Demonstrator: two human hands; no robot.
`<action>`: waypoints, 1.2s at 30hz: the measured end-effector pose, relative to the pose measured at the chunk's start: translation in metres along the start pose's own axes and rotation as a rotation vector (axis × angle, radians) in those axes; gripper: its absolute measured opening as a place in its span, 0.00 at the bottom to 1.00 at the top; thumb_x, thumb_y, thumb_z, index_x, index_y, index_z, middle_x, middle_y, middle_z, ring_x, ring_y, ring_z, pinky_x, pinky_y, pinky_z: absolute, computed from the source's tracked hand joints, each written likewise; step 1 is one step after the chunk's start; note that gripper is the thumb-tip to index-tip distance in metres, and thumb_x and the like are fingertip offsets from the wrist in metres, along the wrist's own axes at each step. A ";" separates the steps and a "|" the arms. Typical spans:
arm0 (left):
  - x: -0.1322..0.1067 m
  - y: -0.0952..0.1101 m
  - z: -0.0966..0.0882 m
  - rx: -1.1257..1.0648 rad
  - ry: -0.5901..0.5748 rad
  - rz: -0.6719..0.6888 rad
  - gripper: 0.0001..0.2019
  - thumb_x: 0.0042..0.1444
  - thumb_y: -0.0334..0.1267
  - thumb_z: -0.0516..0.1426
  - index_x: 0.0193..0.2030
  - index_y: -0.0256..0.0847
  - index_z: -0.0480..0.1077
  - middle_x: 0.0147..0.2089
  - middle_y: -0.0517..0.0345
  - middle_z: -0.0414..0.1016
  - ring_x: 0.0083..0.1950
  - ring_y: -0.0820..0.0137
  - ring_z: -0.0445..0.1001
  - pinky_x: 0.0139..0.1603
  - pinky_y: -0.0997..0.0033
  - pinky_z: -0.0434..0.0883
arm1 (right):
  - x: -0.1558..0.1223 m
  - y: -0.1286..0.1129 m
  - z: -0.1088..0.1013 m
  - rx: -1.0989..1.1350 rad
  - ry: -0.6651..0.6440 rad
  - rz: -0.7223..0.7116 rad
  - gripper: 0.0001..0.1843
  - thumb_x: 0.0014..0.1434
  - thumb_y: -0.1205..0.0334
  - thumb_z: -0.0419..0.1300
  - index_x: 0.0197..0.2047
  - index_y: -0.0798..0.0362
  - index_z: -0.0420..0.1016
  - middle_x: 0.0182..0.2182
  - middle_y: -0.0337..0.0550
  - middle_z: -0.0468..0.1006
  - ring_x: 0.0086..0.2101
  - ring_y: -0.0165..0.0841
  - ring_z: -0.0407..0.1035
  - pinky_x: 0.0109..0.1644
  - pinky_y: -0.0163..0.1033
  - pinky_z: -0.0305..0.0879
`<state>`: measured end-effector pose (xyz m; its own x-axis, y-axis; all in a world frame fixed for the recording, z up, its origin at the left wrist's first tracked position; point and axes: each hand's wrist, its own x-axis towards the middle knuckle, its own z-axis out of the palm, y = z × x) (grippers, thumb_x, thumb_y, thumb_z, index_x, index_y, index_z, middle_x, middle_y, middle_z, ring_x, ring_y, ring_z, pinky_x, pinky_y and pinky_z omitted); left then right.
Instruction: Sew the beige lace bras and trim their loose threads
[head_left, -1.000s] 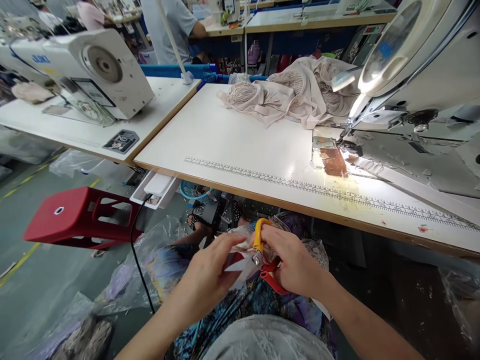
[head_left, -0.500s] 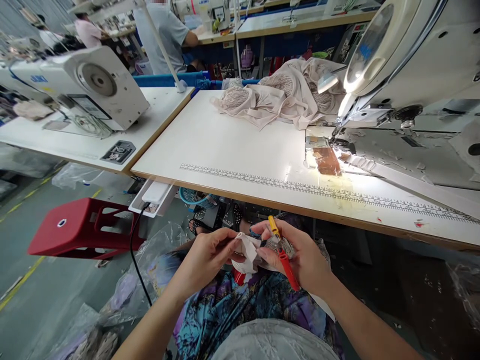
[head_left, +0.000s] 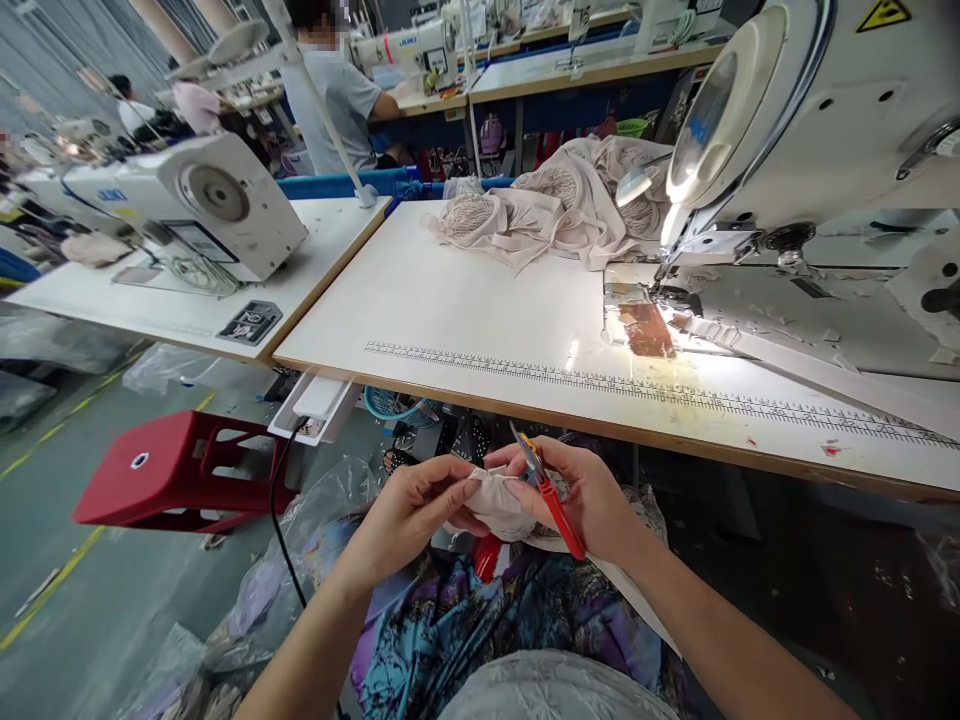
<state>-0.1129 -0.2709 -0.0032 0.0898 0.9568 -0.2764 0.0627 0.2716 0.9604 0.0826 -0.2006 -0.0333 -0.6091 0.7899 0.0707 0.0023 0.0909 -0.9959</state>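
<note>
Since the earlier frame, the scissors (head_left: 561, 520) are turned within the right hand (head_left: 596, 505) so that the blades are shown pointing to eleven o'clock, and the pale cloth (head_left: 501, 508) is stretched out between the fingertips of both hands. By this, the cloth seems to be worked with the fingers at present, the scissors being merely kept ready. With the cloth as the dial's centre, it is pinched at nine o'clock by the left hand (head_left: 420, 512) and at three by the right, where the scissors are also carried; each grip is narrow. The cloth is held over the patterned lap fabric (head_left: 465, 620), and a partly hidden red item (head_left: 487, 557) is seen just below, near half past six. Farther out, the table (head_left: 435, 290) is reached at twelve o'clock, with a cloth heap (head_left: 555, 215) lying on it. A lit sewing machine (head_left: 825, 130) is placed around one o'clock, and a red stool (head_left: 150, 470) near nine.
</note>
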 end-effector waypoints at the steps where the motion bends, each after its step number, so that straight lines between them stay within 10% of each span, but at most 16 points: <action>1: 0.000 0.000 0.000 -0.015 -0.001 -0.001 0.17 0.59 0.51 0.61 0.41 0.37 0.77 0.27 0.52 0.80 0.27 0.62 0.82 0.31 0.69 0.78 | 0.001 -0.002 0.000 0.018 -0.010 0.003 0.13 0.57 0.52 0.65 0.32 0.52 0.69 0.34 0.43 0.78 0.35 0.37 0.72 0.36 0.38 0.69; 16: 0.004 -0.016 -0.001 -0.129 0.082 -0.023 0.20 0.52 0.54 0.65 0.31 0.37 0.74 0.22 0.64 0.65 0.18 0.80 0.62 0.18 0.79 0.51 | -0.001 -0.003 0.003 0.036 0.010 0.079 0.15 0.54 0.54 0.67 0.35 0.52 0.68 0.32 0.38 0.71 0.28 0.27 0.61 0.32 0.32 0.64; 36: 0.033 -0.032 0.005 -0.406 0.057 -0.138 0.21 0.42 0.50 0.72 0.27 0.33 0.73 0.18 0.69 0.56 0.19 0.84 0.46 0.20 0.78 0.42 | 0.009 0.016 -0.007 0.351 -0.003 0.373 0.24 0.41 0.47 0.74 0.33 0.52 0.71 0.25 0.35 0.70 0.26 0.28 0.64 0.28 0.34 0.61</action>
<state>-0.1072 -0.2491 -0.0436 0.0517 0.9099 -0.4115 -0.3265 0.4048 0.8541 0.0824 -0.1882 -0.0480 -0.6203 0.7278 -0.2925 -0.0467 -0.4064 -0.9125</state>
